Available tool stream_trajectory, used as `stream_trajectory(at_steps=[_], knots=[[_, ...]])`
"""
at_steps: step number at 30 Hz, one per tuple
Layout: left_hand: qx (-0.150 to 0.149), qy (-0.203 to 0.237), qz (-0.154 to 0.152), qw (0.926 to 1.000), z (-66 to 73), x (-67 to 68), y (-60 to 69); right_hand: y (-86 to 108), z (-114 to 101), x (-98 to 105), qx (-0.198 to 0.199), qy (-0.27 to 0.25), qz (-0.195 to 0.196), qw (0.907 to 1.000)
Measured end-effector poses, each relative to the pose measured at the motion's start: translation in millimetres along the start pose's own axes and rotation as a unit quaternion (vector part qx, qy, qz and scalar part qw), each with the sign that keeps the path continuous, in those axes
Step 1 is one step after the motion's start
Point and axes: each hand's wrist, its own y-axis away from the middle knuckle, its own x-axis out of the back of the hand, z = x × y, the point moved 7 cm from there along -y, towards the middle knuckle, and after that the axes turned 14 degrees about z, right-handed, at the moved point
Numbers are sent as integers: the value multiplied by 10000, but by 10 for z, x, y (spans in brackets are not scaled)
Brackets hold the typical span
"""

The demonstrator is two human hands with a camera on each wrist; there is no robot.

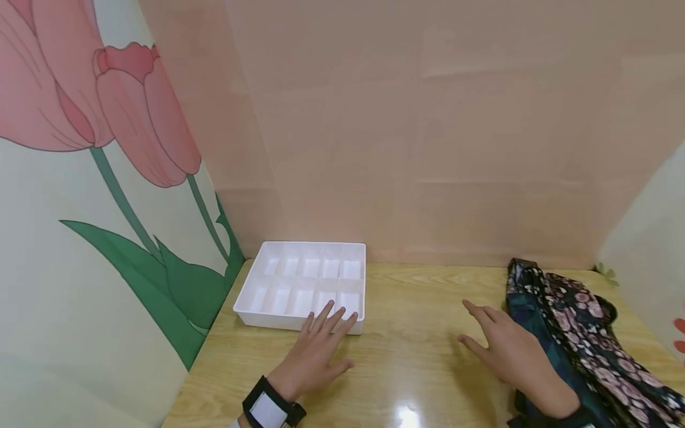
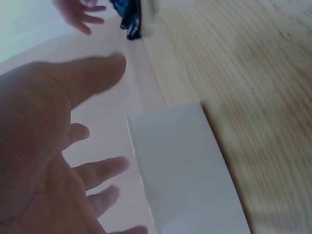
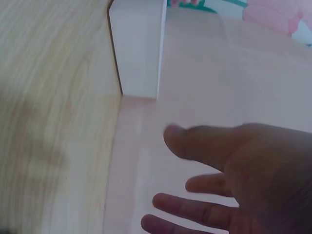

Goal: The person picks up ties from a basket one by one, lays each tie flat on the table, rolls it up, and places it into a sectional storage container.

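Indoors, in a corner with a decorated, homely look; can't tell home from classroom or studio. Dressed with a big pink tulip mural (image 1: 128, 107) with green leaves (image 1: 134, 267) on the pale left wall (image 1: 43, 309), plus a bit of red print (image 1: 679, 325) on the pale right wall (image 1: 653, 226). Backed by a creased pinkish-tan covering (image 1: 401, 148), with a light wood-grain table (image 1: 417, 351) right up against it, shiny under a bright reflection (image 1: 408, 417).
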Motion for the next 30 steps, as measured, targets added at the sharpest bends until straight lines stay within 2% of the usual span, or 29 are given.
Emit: stream_trajectory(at_steps=[4, 8, 10, 13, 17, 20, 22, 25, 27, 28, 30], knots=[[-36, -40, 195, 9998, 20, -2, -2, -61, 147, 82, -219, 184, 578, 9979], [58, -35, 235, 9997, 28, -19, -2, -91, 347, 144, -275, 336, 1460, 9883], [93, 0, 237, 9997, 34, -26, 0, -91, 509, 118, -501, 477, 1665, 9836], [37, 50, 258, 9996, 50, -39, 16, -61, 799, 5, -1096, 651, 1451, 9812], [-205, 73, 404, 9989, 78, -59, 50, 11, 1158, -192, -1812, 735, 736, 9779], [-346, 86, 485, 9982, 91, -89, 78, 60, 1327, -304, -2233, 647, 344, 9720], [-373, 75, 473, 9982, 93, -120, 95, 81, 1367, -336, -2335, 665, 432, 9691], [-352, 84, 390, 9986, 96, -159, 107, 97, 1371, -338, -2150, 898, 951, 9678], [-291, 113, 286, 9991, 100, -176, 110, 96, 1386, -352, -2109, 977, 1116, 9662], [-268, 119, 238, 9993, 105, -181, 110, 94, 1419, -379, -2182, 958, 1032, 9657], [-234, 102, 157, 9995, 111, -197, 116, 94, 1525, -479, -2645, 684, 481, 9608]])
